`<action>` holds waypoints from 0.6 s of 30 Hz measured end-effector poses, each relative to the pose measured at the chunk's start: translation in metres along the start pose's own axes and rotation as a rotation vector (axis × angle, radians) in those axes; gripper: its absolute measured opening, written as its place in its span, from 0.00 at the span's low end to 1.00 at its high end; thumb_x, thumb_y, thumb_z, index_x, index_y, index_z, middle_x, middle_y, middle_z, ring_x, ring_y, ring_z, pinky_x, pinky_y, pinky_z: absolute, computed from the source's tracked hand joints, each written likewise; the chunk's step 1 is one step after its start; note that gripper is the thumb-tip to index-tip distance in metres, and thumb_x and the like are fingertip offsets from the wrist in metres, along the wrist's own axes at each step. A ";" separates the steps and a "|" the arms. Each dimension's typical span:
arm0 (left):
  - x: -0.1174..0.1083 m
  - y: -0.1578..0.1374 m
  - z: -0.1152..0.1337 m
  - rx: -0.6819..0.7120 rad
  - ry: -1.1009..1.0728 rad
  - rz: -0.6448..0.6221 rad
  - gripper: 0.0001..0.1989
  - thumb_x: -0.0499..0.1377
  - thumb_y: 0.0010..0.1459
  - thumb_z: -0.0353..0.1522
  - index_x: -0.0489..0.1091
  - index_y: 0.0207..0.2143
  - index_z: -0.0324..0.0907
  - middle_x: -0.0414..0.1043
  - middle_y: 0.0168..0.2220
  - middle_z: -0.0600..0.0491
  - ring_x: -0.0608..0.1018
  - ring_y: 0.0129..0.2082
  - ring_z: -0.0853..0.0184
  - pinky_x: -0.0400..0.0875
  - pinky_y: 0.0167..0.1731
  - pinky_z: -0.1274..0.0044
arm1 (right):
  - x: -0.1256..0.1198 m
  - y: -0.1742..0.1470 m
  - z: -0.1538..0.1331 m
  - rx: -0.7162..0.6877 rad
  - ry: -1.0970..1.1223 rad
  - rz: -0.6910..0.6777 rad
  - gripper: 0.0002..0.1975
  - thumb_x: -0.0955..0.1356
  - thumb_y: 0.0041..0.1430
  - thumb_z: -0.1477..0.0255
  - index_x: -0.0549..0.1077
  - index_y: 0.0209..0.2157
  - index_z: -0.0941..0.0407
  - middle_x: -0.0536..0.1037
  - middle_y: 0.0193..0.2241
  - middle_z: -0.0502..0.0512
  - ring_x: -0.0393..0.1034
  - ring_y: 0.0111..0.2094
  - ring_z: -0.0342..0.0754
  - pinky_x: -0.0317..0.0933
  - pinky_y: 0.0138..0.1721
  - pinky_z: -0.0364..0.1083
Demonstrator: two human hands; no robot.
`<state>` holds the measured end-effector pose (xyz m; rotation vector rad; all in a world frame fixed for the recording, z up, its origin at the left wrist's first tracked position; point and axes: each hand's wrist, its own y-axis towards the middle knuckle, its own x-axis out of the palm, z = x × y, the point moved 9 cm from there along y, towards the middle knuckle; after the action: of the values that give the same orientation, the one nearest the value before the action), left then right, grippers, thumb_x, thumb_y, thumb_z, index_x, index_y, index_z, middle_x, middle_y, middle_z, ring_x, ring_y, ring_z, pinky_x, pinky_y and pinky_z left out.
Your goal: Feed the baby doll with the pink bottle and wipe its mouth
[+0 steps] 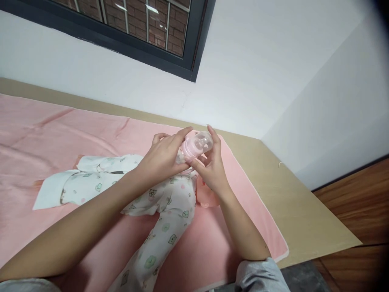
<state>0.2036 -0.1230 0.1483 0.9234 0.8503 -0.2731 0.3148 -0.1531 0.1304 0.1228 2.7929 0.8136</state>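
Between my hands, above the doll, is a small baby bottle [191,149] with a pink collar and a clear domed cap [204,142] over the teat. My left hand [165,151] is closed round the bottle's body, which its fingers mostly hide. My right hand [214,164] has its fingers and thumb closed about the cap end. Beneath them a doll [179,198] in white printed pyjamas lies on a pink blanket [100,125]. Part of the doll's head [206,194] shows under my right wrist. One printed sleeve stretches toward me.
The blanket lies over a tan board surface [264,174] that meets a white wall [243,73]. A dark-framed window [194,65] with bars is set in the wall. Wood-grain panels [358,190] stand at the right, beyond the board's edge.
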 end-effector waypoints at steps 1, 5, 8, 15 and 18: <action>-0.001 0.000 0.002 0.016 -0.001 0.003 0.37 0.60 0.55 0.40 0.51 0.64 0.40 0.70 0.49 0.45 0.71 0.50 0.53 0.55 0.55 0.63 | 0.001 -0.001 0.000 0.000 0.009 0.007 0.48 0.71 0.51 0.55 0.40 0.65 0.39 0.50 0.66 0.53 0.52 0.65 0.55 0.62 0.59 0.58; -0.005 -0.002 0.007 0.068 0.006 0.032 0.37 0.61 0.55 0.41 0.52 0.63 0.40 0.71 0.49 0.46 0.72 0.48 0.56 0.54 0.56 0.63 | 0.001 -0.003 -0.003 -0.027 -0.005 0.047 0.47 0.71 0.51 0.56 0.41 0.65 0.39 0.48 0.66 0.53 0.54 0.63 0.56 0.63 0.57 0.59; -0.012 -0.005 0.015 0.103 0.026 0.058 0.38 0.61 0.57 0.43 0.50 0.64 0.40 0.70 0.51 0.46 0.72 0.49 0.55 0.55 0.56 0.62 | -0.010 0.000 -0.007 -0.049 -0.053 0.099 0.46 0.70 0.52 0.57 0.40 0.65 0.39 0.49 0.66 0.54 0.56 0.62 0.55 0.64 0.56 0.60; -0.056 -0.031 0.062 0.284 -0.119 0.071 0.20 0.56 0.64 0.33 0.60 0.58 0.45 0.69 0.54 0.52 0.71 0.53 0.61 0.65 0.52 0.70 | -0.108 0.021 0.025 -0.060 -0.264 0.341 0.49 0.69 0.53 0.60 0.32 0.66 0.41 0.51 0.64 0.59 0.61 0.58 0.54 0.64 0.54 0.58; -0.065 -0.058 0.096 0.417 -0.263 -0.047 0.19 0.55 0.64 0.33 0.61 0.57 0.50 0.70 0.53 0.55 0.73 0.50 0.65 0.68 0.51 0.75 | -0.157 0.024 0.059 -0.035 -0.419 0.436 0.51 0.69 0.51 0.61 0.32 0.66 0.44 0.51 0.64 0.61 0.60 0.59 0.55 0.64 0.53 0.58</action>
<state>0.1802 -0.2427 0.1925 1.2234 0.5793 -0.6151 0.4820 -0.1245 0.1257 0.8183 2.3777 0.8101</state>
